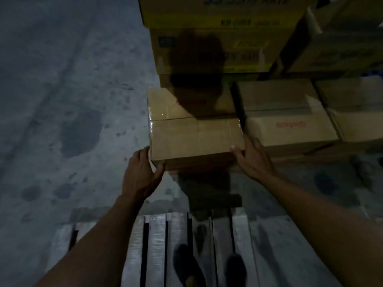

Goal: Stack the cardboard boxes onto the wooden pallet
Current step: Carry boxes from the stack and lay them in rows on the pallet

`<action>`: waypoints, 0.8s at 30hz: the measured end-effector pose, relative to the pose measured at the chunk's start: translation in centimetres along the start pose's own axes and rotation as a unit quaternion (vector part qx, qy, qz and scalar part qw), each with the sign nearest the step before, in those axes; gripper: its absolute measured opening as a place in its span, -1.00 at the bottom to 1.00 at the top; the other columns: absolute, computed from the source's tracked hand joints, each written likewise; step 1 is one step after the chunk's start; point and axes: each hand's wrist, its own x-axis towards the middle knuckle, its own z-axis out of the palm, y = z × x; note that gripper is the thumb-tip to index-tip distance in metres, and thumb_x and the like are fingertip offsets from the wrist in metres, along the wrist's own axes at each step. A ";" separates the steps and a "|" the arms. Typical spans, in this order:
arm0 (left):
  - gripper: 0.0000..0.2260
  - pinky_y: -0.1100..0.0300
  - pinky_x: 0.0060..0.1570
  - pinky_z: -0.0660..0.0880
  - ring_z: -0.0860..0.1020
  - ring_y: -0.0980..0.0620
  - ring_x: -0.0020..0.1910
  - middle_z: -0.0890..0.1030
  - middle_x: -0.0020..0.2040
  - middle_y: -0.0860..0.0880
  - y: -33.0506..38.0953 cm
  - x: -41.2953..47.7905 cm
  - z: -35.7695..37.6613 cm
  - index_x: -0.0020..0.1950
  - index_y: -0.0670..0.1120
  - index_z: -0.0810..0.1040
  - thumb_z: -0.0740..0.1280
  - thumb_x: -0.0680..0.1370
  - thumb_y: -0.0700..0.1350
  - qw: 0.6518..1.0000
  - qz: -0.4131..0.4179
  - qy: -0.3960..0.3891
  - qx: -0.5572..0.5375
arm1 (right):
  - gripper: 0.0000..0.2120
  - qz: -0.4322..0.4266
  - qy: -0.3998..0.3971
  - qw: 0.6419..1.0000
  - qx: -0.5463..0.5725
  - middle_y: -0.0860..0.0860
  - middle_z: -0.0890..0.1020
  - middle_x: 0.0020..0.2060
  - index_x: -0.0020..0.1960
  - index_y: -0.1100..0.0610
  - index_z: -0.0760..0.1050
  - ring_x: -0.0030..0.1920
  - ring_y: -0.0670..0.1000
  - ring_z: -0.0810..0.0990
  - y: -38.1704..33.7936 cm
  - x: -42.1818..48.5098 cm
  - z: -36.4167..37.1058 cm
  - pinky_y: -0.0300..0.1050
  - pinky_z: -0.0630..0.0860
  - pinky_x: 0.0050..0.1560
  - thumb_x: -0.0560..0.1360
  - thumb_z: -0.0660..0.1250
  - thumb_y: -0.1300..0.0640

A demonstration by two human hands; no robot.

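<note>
Mostly my feed was filled by the stained concrete floor (pixel 62 100), dim and blotched with dark patches. Next in size was one wooden pallet (pixel 157 245) at the bottom of the view, its pale slats running away from me with dark gaps between them.

Beyond it I counted six cartons in all. Two yellow-printed boxes sat one on the other at the top, the upper yellow-printed box (pixel 217 21) above the lower yellow-printed box (pixel 238 56), with a shadow falling across the lower one. One dim carton (pixel 342 50) stood to their right. In front ran a row of three: the cardboard box (pixel 194 139) on the left, a pale box (pixel 286 112) with red lettering just beside it, and an edge box (pixel 356 112) cut off by the frame.

The cardboard box was past the pallet's far end, not on it. I could not tell whether it rested on the floor or was lifted.

Both hands gripped it. The left hand (pixel 141 170) wrapped the near left corner with its thumb curled under the edge. The right hand (pixel 252 156) clasped the near right corner, thumb on top.

Two dark shoes, the left shoe (pixel 186 264) and the right shoe (pixel 236 270), showed over the slats.
</note>
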 end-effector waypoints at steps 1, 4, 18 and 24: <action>-0.38 -0.06 0.29 0.39 0.41 -0.23 0.36 0.41 0.42 -0.27 -0.6 0.7 0.4 0.53 -0.24 0.28 0.32 0.60 0.10 1.000 -0.015 0.004 -0.017 | -0.35 0.005 0.016 1.000 0.009 0.20 0.31 0.49 0.59 0.09 0.15 0.39 0.27 0.40 0.1 0.5 0.4 0.14 0.43 0.33 0.63 0.10 -0.24; -0.30 -0.05 0.38 0.32 0.33 -0.18 0.45 0.32 0.51 -0.23 -2.3 2.7 1.8 0.57 -0.21 0.21 0.33 0.58 0.15 0.998 -0.049 0.001 -0.041 | -0.38 0.031 0.038 0.999 0.024 0.20 0.36 0.44 0.56 0.10 0.22 0.35 0.24 0.45 0.7 2.1 1.6 0.08 0.44 0.31 0.63 0.12 -0.23; -0.29 0.13 0.03 0.47 0.50 0.02 0.15 0.51 0.33 -0.07 -4.6 8.0 8.3 0.46 -0.07 0.33 0.53 0.42 0.13 0.954 -0.076 0.019 -0.289 | -0.56 0.117 0.117 0.962 0.216 0.06 0.62 0.14 0.30 0.11 0.52 0.09 0.06 0.58 2.4 7.3 5.8 -0.09 0.51 0.07 0.54 0.39 -0.13; 0.02 -0.17 0.28 0.50 0.45 -0.08 0.38 0.35 0.50 0.01 -5.8 8.6 9.1 0.56 0.22 0.10 0.55 0.23 0.33 0.916 -0.089 -0.005 -0.390 | -0.51 0.130 0.146 0.944 0.267 0.07 0.54 0.14 0.23 0.13 0.41 0.12 0.08 0.54 2.7 8.4 6.8 -0.12 0.43 0.00 0.45 0.50 -0.09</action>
